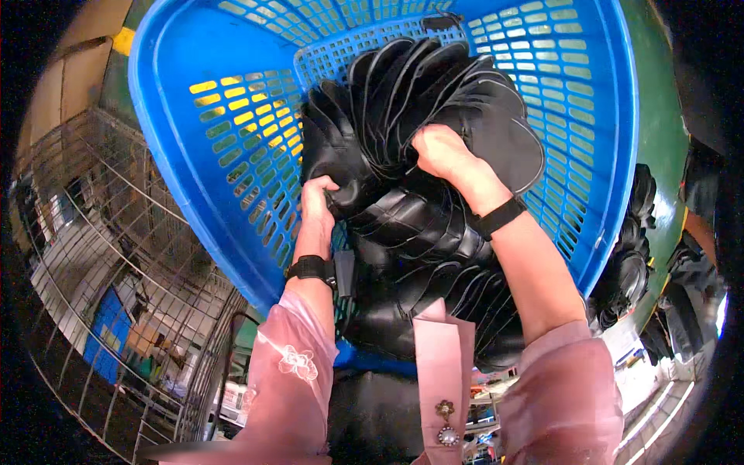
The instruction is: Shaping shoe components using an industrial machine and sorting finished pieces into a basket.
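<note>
A fanned bundle of nested black leather pieces [411, 81], curved like shoe uppers, lies in the blue plastic basket [159, 85]. My right hand [444, 153] is closed on the bundle's inner edges, near its middle, with the fingertips hidden among the layers. At the bundle's left end my left hand [316, 200] grips the leather, thumb on top and the other fingers mostly out of sight. Below both hands, more overlapping leather pieces [434, 221] fill the near part of the basket. Each wrist has a black band.
Slotted basket walls rise left, right and beyond the leather. A wire mesh cage [101, 256] stands at the left. To the right, more black leather bundles [624, 267] lie by the green floor [659, 77]. A brown cardboard sheet [81, 85] is at the far left.
</note>
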